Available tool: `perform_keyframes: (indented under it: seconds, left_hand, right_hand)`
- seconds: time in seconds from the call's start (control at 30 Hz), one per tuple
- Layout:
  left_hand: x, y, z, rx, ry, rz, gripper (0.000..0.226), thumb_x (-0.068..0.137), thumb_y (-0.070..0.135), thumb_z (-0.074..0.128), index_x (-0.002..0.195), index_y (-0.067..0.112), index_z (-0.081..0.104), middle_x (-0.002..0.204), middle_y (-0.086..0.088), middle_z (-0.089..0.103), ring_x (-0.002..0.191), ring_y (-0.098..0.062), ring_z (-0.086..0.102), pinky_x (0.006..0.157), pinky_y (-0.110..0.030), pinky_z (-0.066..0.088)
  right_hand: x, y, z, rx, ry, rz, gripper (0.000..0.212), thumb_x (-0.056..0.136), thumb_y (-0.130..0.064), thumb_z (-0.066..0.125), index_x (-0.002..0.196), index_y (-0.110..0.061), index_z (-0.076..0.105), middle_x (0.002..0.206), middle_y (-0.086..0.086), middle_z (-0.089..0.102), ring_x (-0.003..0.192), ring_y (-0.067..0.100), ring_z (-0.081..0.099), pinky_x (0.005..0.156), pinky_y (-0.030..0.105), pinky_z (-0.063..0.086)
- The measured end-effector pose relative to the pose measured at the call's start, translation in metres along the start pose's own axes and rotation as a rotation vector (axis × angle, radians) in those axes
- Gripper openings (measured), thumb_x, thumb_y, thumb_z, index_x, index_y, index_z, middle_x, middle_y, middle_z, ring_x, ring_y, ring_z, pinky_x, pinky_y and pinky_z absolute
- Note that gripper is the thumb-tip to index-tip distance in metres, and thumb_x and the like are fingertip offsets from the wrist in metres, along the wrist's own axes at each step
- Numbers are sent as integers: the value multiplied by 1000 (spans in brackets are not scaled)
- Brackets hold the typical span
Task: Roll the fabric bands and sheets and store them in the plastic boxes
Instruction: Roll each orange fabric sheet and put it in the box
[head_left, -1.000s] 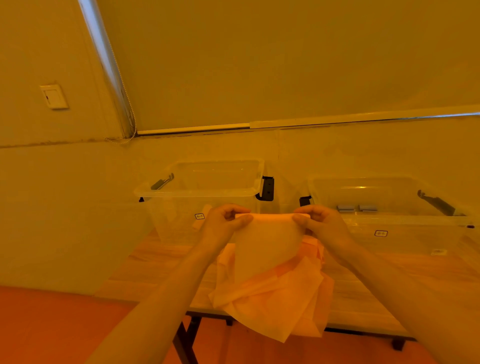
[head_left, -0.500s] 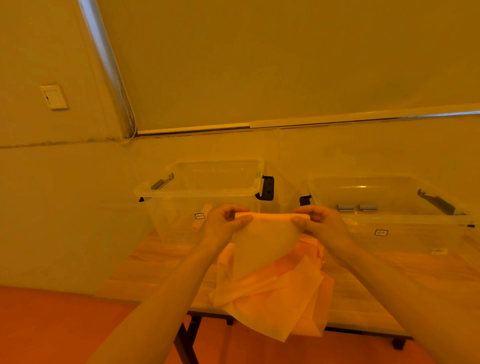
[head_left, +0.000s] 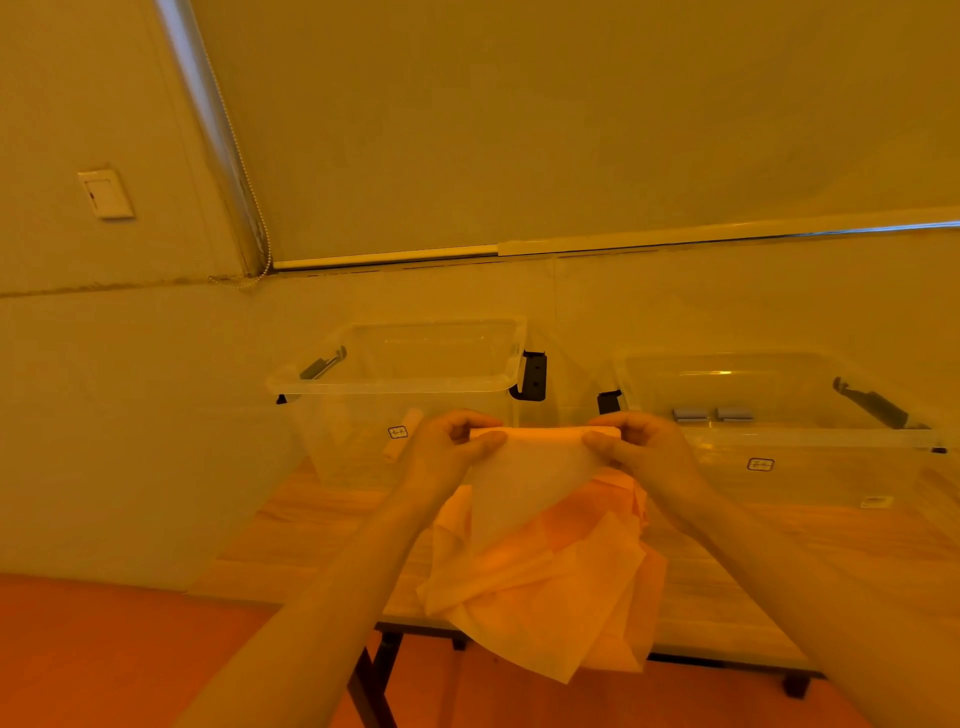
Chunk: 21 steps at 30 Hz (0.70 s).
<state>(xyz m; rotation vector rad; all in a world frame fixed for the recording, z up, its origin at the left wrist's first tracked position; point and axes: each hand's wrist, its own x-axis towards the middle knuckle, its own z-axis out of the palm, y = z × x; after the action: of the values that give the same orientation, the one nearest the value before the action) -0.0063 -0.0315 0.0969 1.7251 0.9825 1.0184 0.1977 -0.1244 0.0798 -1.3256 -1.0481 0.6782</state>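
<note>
While 2 clear plastic boxes (head_left: 400, 384) stand behind, left hand (head_left: 447, 447) and right hand (head_left: 644, 447) pinch the fabric sheet (head_left: 535, 478) at frame centre, its top edge rolled.

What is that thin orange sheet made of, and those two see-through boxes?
The thin orange sheet looks like soft, matte non-woven fabric: light glows through it, and it drapes and creases. Both hands pinch its rolled top edge. The two see-through boxes look like clear glossy plastic: you can see through their walls, and the rims shine.
</note>
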Motion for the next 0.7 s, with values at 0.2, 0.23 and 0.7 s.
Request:
perform_keyframes:
  seconds: [0.2, 0.23, 0.7]
  left_hand:
    - [-2, 1, -1, 6, -5, -8, 15, 82, 16, 71, 88, 30, 67, 95, 9, 66, 93, -16, 64, 83, -38, 57]
    - [-2, 1, -2, 2, -12, -11, 18, 81, 15, 72, 89, 30, 67, 97, 9, 65, 95, -16, 64, 84, -38, 57]
    - [-2, 0, -3, 39, 0, 8, 15, 82, 18, 72, 86, 32, 68, 93, 15, 63, 92, -11, 62, 81, -32, 56]
  right_hand:
    - [0, 0, 0, -12, -12, -3, 13, 84, -12, 69, 95, -19, 68, 98, -1, 67, 89, 14, 64, 68, 24, 55]
    - [0, -1, 1, -15, -8, -4, 11, 85, -14, 68, 95, -18, 68, 96, -2, 68, 88, 13, 64, 64, 22, 55]
    - [0, 1, 4, 23, -28, 6, 10, 85, -13, 68, 94, -17, 67, 96, -2, 67, 86, 12, 64, 59, 18, 53]
